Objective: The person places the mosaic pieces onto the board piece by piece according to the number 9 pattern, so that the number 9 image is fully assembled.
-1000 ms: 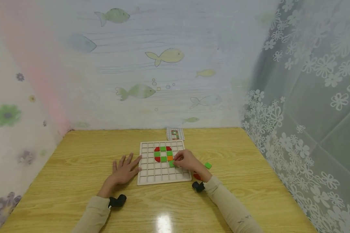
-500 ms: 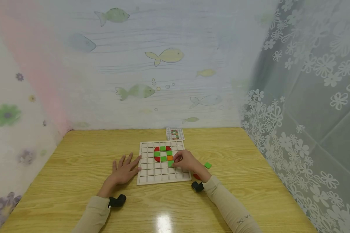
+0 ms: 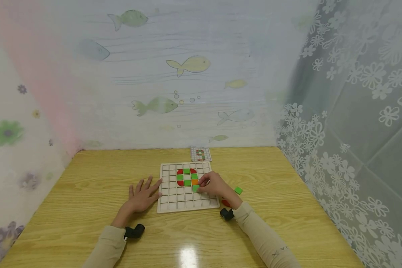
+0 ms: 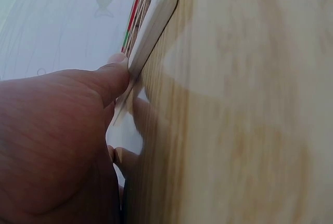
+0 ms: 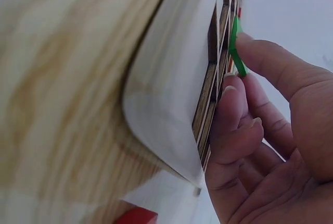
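A pale wooden grid board (image 3: 169, 205) lies on the table with red, green and orange tiles set in its cells. My right hand (image 3: 215, 185) pinches a green square tile (image 5: 238, 49) between thumb and fingers, just below the orange tile (image 3: 195, 182). In the right wrist view that tile is tilted against the grid. Fingers spread, my left hand (image 3: 142, 197) rests on the table, its fingertips at the board's left edge. The left wrist view shows the thumb (image 4: 115, 75) touching the board's side.
A small pattern card (image 3: 201, 154) lies behind the board, near the wall. To the right of the board are a loose green tile (image 3: 238, 190) and a red piece (image 3: 226, 203), the latter partly hidden by my right wrist. Walls stand behind and beside the table.
The green tile in my right hand has shifted slightly left, to line up under the orange tile, and then stayed there. My left hand has not moved.
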Demonstrator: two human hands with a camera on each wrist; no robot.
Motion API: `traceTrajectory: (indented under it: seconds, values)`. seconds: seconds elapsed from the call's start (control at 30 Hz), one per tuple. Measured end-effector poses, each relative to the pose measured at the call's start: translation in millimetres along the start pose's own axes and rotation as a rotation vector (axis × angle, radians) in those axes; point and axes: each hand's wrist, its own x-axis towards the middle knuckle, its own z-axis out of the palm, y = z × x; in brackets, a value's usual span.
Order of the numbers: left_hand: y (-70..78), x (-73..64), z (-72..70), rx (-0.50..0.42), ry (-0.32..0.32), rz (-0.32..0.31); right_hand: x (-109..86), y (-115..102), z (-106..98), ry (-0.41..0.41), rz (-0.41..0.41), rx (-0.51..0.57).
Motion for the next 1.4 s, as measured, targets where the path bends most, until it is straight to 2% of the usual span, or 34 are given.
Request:
traceTrajectory:
  seconds: [0.17, 0.37, 0.63, 0.8, 1.1, 1.4]
  values:
    - [-3.7, 1.6, 3.6, -0.013, 0.02, 0.006, 0.2, -2.1, -0.1, 0.004, 0.002, -0.001]
    - [-5.2, 2.8, 5.1, -0.013, 0.012, 0.012, 0.0, -1.7, -0.4, -0.007, -0.007, 0.006]
    - [2.1, -1.8, -1.3, -0.045, 0.003, 0.031, -0.2, 0.1, -1.2, -0.023, 0.009, 0.004]
    - [7.7, -3.5, -4.3, -0.038, -0.007, 0.014, 0.7, 2.9, -1.0, -0.033, 0.005, 0.007]
    - [-3.8, 1.4, 3.3, -0.012, 0.001, 0.011, -2.0, 5.6, -3.7, -0.066, -0.022, 0.059]
    - [-3.7, 2.8, 1.4, -0.022, 0.012, 0.019, -6.3, 8.0, -11.0, -0.068, 0.024, 0.129]
